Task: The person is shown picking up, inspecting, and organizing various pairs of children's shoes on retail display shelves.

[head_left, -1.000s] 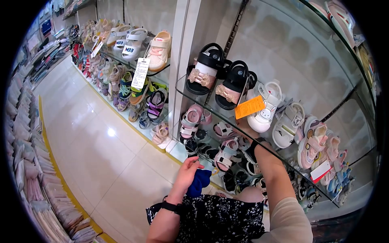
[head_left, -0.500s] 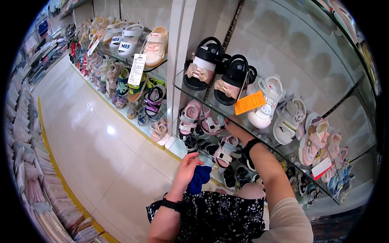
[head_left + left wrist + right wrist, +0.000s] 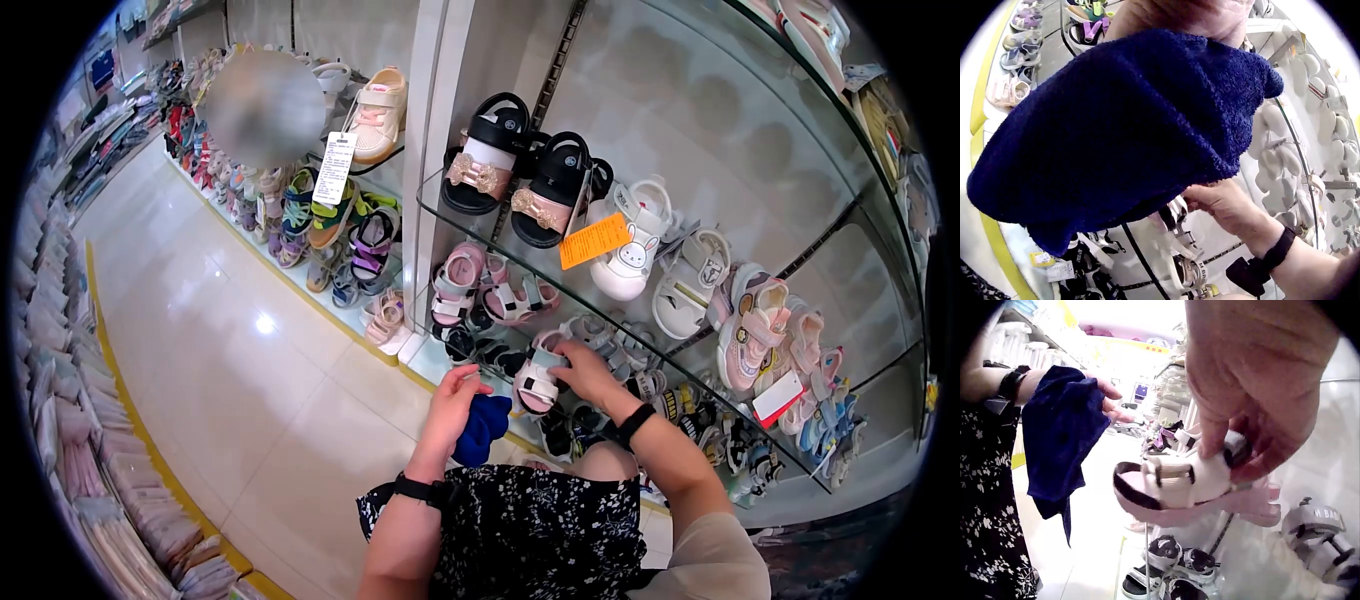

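Observation:
My right hand (image 3: 592,376) pinches a pink and white child's sandal (image 3: 540,378) at the lower shelf, below the glass edge. In the right wrist view the fingers (image 3: 1213,434) grip the sandal (image 3: 1175,484) by its straps near the heel, with its open toe pointing left. A dark blue towelling cloth (image 3: 1122,125) hangs from my left hand (image 3: 452,402). That hand is just left of the sandal, and the cloth (image 3: 1060,434) droops below its fingers in the right wrist view. Part of the left hand's grip is hidden by the cloth.
Above the right hand runs a glass shelf (image 3: 520,268) with black bow sandals (image 3: 548,195) and a white rabbit shoe (image 3: 635,250). More sandals (image 3: 1154,565) stand below. A white post (image 3: 425,150) divides the racks. Packaged goods (image 3: 120,480) line the left side.
My right hand has come back from deeper under the glass shelf and now holds the pink and white sandal. The left hand stays nearly in place with the cloth.

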Demonstrator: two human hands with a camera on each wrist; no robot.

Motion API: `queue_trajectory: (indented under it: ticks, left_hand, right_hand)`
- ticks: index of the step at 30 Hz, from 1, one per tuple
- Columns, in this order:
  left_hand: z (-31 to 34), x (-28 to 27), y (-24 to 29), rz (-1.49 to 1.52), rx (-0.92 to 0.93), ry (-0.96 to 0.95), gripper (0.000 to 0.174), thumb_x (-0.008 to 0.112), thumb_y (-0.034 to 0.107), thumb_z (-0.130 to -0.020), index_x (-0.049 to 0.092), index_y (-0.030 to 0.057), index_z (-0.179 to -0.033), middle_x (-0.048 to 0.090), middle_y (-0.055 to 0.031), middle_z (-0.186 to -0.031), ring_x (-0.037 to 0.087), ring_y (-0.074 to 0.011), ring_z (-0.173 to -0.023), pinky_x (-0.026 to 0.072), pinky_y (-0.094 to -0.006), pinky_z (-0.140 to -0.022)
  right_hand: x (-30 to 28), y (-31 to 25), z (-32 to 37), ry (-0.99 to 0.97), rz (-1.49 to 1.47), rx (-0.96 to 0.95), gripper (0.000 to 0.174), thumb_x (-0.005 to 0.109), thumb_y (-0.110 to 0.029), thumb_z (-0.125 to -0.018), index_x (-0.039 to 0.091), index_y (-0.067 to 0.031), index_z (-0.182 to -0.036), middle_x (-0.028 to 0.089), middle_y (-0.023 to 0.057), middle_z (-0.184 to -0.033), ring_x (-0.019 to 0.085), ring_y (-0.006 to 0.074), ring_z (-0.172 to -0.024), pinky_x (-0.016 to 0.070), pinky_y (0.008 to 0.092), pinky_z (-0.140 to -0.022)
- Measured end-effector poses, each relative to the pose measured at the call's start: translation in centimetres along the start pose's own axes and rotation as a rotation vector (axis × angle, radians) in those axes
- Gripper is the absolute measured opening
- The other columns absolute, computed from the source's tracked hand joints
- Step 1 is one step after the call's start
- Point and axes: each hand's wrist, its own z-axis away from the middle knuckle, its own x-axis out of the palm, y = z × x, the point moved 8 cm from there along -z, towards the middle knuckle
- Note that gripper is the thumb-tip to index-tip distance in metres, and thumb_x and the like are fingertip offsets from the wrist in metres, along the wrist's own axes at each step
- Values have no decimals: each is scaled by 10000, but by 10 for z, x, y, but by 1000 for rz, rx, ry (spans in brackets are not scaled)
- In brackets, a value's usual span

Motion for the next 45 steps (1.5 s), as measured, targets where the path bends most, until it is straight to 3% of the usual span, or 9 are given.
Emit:
queue_trajectory:
  ticks: [4,10,18,26,30,34,36,40,45]
  left_hand:
    - [1,2,-5,0,-27,-7,317,504,179,-926,485,18,-1199,636,-108,-932,574,-155,-878,420,-263,-844]
    - [2,-2,-2,-17,9,7,310,487,196,-932,496,38,-1198,637,-107,-936,580,-143,-847,452,-251,-772]
    - [0,-2,1,28,-34,-4,284,496,165,-931,497,39,-1185,635,-105,-927,566,-142,-880,430,-257,-795]
    - [-10,-5,-12,86,-10,54,359,497,232,-937,452,25,-1227,635,-126,-941,609,-188,-835,509,-290,-734]
    - [-3,-2,-6,261,-40,166,364,503,272,-942,443,44,-1219,620,-122,-964,597,-178,-851,503,-295,-751]
    - [18,42,-7,484,-151,-87,383,456,312,-957,435,76,-1258,586,-117,-1099,589,-208,-979,504,-337,-842]
    - [31,68,-15,515,-173,-229,435,409,333,-972,391,92,-1333,529,-102,-1245,519,-223,-1136,430,-377,-971]
    - [73,126,-4,505,-160,-343,457,434,274,-956,358,85,-1365,484,-114,-1296,479,-230,-1186,394,-370,-1005]
    - [111,194,-7,181,-165,-518,356,493,178,-938,445,73,-1275,513,-102,-1246,487,-183,-1146,409,-321,-969]
  right_hand:
    - [-29,-37,-4,311,112,-180,282,679,-115,-713,531,-33,-939,564,153,-974,546,360,-931,455,423,-771]
    - [-9,-42,-35,438,295,-320,305,679,-119,-711,498,-48,-945,534,125,-973,546,333,-918,470,409,-752]
    - [8,-36,-48,299,283,-198,364,659,-143,-735,494,-70,-1052,519,115,-1038,518,297,-1017,475,387,-792]
    - [4,-49,-28,375,321,-197,468,600,-68,-742,448,-72,-1185,477,139,-1172,579,323,-915,504,431,-716]
    - [-10,-90,28,151,-19,-279,557,655,-120,-759,424,-87,-1264,452,156,-1210,514,363,-1063,451,405,-885]
    - [11,-102,81,-158,-353,-274,721,688,-260,-771,323,-139,-1380,344,224,-1326,436,404,-1189,407,406,-979]
    - [14,-97,107,-99,-359,-267,808,712,-248,-744,263,-163,-1410,273,235,-1370,419,428,-1200,399,396,-991]
    - [-15,-78,156,69,-485,-176,840,677,-38,-683,265,-169,-1405,244,230,-1386,397,429,-1220,400,391,-992]
    - [-58,-16,232,383,-583,-116,660,592,13,-628,436,-96,-1260,427,175,-1238,451,354,-1154,368,356,-990]
